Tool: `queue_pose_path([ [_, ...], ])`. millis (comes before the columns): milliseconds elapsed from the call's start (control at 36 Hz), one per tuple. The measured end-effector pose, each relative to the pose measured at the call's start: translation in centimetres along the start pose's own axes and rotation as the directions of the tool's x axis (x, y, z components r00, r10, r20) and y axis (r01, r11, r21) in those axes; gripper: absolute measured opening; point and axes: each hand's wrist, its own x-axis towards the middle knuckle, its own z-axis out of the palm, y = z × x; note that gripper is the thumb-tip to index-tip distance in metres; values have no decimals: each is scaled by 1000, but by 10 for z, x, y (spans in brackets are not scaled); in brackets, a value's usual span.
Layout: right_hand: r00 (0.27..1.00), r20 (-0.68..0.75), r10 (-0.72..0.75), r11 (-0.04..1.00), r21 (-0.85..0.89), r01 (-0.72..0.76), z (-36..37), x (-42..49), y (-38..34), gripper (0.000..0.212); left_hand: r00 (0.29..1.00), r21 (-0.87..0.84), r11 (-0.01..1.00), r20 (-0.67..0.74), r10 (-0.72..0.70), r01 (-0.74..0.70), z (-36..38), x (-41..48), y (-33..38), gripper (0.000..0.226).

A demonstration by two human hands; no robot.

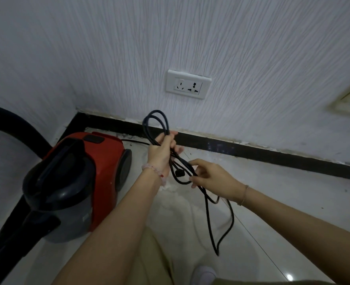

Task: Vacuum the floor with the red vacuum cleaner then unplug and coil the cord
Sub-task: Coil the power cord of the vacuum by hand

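Left hand: the left hand (163, 150), at the centre of the frame, is closed in a fist around a bundle of loops of the black cord (221, 233); a beaded bracelet (153, 170) sits on its wrist.
Right hand: the right hand (212, 175), just right of and below the left, pinches a strand of the cord between thumb and fingers, the grip narrow; a thin bracelet (244, 195) circles its wrist.
Cord: several loops stick up above the left fist, in front of the black baseboard (273, 156); below the fist more strands hang between the two hands.
Hanging loop: from the right hand a long loop drops toward the lower right of centre, ending near the floor (283, 202).
Plug: the plug (178, 173) dangles between the wrists, free of the wall.
Socket: the white wall socket (188, 84) sits above the centre of the frame on the textured white wall (252, 48), with nothing plugged into it.
Vacuum cleaner: the red vacuum cleaner (100, 161) stands on the floor at left of centre, close to the corner, its dark front facing the lower left.
Hose: a black hose (15, 120) curves in from the left edge behind the vacuum.
Cord end: a short stretch of cord lies on the floor between the vacuum's rear and the baseboard.
Floor: pale glossy tiles, dusty near the wall.
Person: tan trousers (153, 254) and a white shoe (205, 274) show at the bottom edge.
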Motion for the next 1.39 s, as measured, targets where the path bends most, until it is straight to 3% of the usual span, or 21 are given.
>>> queue_pose_path([
  [167, 980, 114, 163, 986, -62, -156, -5, -9, 44, 34, 998, -319, 948, -52, -18, 0, -19, 13, 18, 25],
  [333, 909, 255, 330, 869, -459, -186, 3, -27, 94, 17, 997, -480, 876, -78, 5, -42, -37, 19, 31, 25],
  [389, 920, 223, 322, 877, -436, -202, 0, -30, 98, 20, 996, -493, 869, -92, -9, -38, -40, 20, 30, 26],
  [500, 964, -7, 268, 866, -436, -244, -16, -24, 95, 19, 987, -493, 867, -163, -16, -68, -43, 22, 29, 19],
  [611, 955, -238, 179, 902, -348, -256, -37, -16, 85, 11, 976, -310, 946, -216, 25, -93, -42, 22, 27, 16],
  [667, 954, -278, 112, 866, -443, -231, -43, -13, 78, 11, 981, -137, 989, -190, 26, -52, -37, 19, 22, 17],
  [722, 978, -208, 16, 798, -586, -137, -42, -11, 72, 14, 990, 3, 1000, -142, 5, -5, -31, 14, 16, 16],
  [778, 996, -83, -38, 789, -615, -21, -34, -10, 59, 16, 996, 131, 991, -92, -17, 29, -26, 11, 12, 14],
  [833, 997, -19, -77, 860, -508, 57, -25, -9, 41, 16, 999, 300, 954, -23, -23, 29, -21, 7, 8, 9],
  [917, 990, -37, -133, 956, -269, 118, -22, -4, 17, 5, 984, 505, 863, 145, -100, 13, -13, -1, 3, 7],
  [1028, 986, -128, -105, 991, 69, 115, -27, 0, -5, 20, 872, 653, 757, 365, -326, 10, -3, -15, -3, 22],
  [1111, 991, -122, -56, 989, 127, 71, -28, 2, -14, 27, 796, 642, 764, 429, -427, 64, 2, -23, -4, 18],
  [1194, 995, -97, -22, 990, 140, 36, -28, 3, -14, 30, 752, 612, 777, 440, -492, 150, 1, -24, 0, 17],
  [1306, 999, -41, 1, 995, 102, 4, -31, 1, -6, 27, 689, 731, 666, 406, -601, 150, -7, -21, 5, 23],
  [1389, 997, 70, 38, 964, 260, -54, -32, -4, 4, 25, 699, 757, 638, 381, -605, 141, -13, -22, 7, 15],
])
